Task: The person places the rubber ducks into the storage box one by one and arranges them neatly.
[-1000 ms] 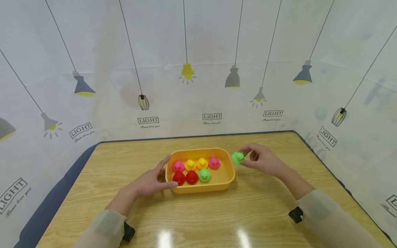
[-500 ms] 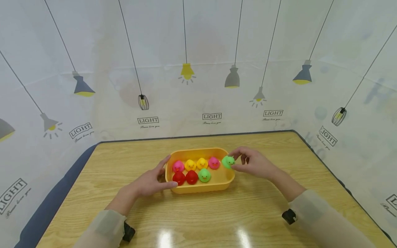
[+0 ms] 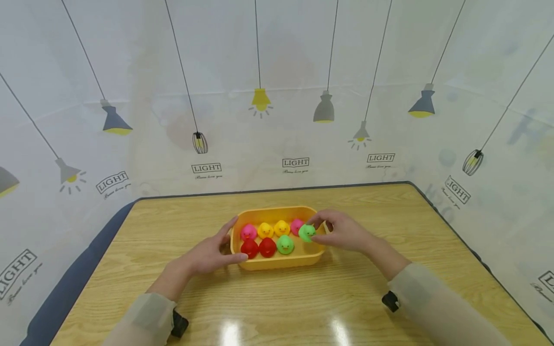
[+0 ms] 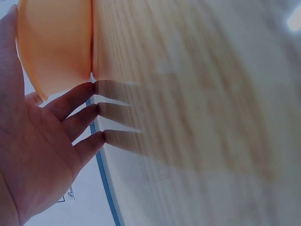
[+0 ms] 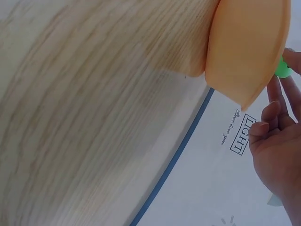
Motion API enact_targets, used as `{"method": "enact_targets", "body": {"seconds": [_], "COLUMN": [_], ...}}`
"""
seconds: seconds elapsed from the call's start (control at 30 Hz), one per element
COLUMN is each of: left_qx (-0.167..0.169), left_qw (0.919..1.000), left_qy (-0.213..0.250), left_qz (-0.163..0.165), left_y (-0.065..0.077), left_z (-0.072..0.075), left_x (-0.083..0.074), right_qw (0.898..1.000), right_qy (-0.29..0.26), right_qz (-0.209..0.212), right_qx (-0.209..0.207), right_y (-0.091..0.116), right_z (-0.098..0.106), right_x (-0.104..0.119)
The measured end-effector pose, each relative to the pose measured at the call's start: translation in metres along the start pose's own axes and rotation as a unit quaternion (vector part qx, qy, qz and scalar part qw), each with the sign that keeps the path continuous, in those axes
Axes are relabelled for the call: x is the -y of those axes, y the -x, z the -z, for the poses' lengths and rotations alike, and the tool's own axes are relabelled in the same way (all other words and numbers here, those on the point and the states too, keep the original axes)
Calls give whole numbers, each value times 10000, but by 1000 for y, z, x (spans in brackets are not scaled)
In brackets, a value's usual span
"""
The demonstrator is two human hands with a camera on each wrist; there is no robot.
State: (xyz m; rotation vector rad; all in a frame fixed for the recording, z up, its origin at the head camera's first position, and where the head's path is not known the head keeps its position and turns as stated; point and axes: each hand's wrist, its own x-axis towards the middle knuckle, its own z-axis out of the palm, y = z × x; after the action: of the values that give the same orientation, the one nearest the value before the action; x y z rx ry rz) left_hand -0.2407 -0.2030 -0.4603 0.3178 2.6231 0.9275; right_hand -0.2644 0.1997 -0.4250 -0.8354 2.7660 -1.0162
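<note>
Several small rubber ducks stand in an orange plastic tray (image 3: 281, 263). My right hand (image 3: 344, 231) pinches a light green rubber duck (image 3: 308, 233) between thumb and fingers over the tray's right part. In the right wrist view, this green duck (image 5: 283, 70) shows just past the tray's rim. The left hand (image 3: 212, 252) spans the tray's left end, thumb along the front rim and index finger at the back corner. Seen from the left wrist, that hand's (image 4: 51, 132) fingers are spread, several tips touching the table. The held duck partly covers a pink duck (image 3: 296, 226).
Inside the tray are another pink duck (image 3: 248, 232), two yellow ducks (image 3: 273, 229), two red ducks (image 3: 258, 248) and a second green duck (image 3: 285, 245). The wooden table (image 3: 277, 302) meets a lamp-printed cloth backdrop (image 3: 259, 144) along its far edge.
The right hand has carried the green duck leftward, from outside the tray's right rim to over its inside, beside the back-row pink duck. The left hand and tray have stayed put.
</note>
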Motion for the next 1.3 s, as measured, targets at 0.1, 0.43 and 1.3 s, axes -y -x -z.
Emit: {"method": "enact_targets", "body": {"seconds": [0.1, 0.43, 1.3], "left_qx": [0, -28, -15], "left_qw": [10000, 10000, 10000], "left_qy": [-21, -59, -59], "left_qz": [-10, -20, -46], "left_y": [-1, -1, -1], "left_z": [0, 0, 1], "left_x": [1, 1, 3], "right_qw": [9998, 9961, 9809], "right_qy": [162, 826, 1837], "right_qz": [120, 127, 148], "right_qx": [82, 277, 627], "right_y": [-2, -9, -20], "right_z": [-2, -6, -12], "right_x": [2, 2, 11]}}
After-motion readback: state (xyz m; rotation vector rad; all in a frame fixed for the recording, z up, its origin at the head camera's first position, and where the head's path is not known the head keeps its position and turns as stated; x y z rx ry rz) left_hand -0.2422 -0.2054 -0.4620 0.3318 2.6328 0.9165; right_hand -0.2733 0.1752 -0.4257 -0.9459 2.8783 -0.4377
